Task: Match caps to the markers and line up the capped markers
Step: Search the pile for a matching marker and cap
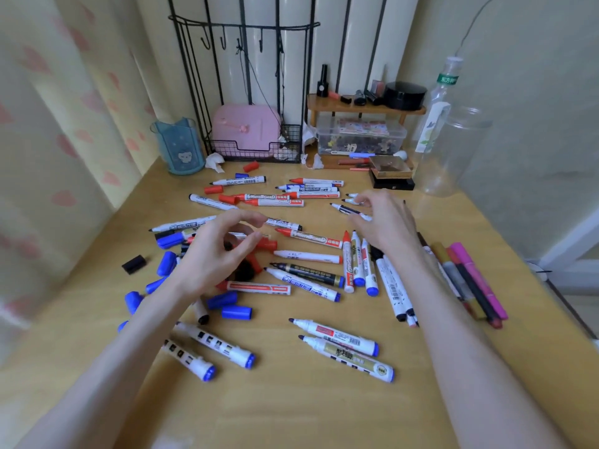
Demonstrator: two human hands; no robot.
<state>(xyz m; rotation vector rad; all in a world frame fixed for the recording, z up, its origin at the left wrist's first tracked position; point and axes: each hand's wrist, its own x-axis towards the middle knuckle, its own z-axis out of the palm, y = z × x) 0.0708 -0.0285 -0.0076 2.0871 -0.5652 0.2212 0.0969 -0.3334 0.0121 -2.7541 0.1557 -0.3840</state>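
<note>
Several uncapped whiteboard markers lie scattered on the wooden table (291, 413), with red, blue and black tips. Loose blue caps (236, 311) lie at the left, red caps (214, 189) further back, and a black cap (133, 264) far left. My left hand (214, 257) hovers over a red cap (267, 244) in the pile, its fingers curled and apart, holding nothing. My right hand (389, 222) reaches back, its fingertips at a black-tipped marker (348, 209) lying on the table. A short row of markers (358, 267) lies side by side in front of it.
Thin coloured pens (476, 283) lie in a bundle at the right. Along the back stand a blue cup (178, 147), a wire rack with a pink box (246, 128), a clear plastic box (359, 137) under a small wooden shelf (363, 107), a water bottle (437, 108) and a clear jar (457, 153).
</note>
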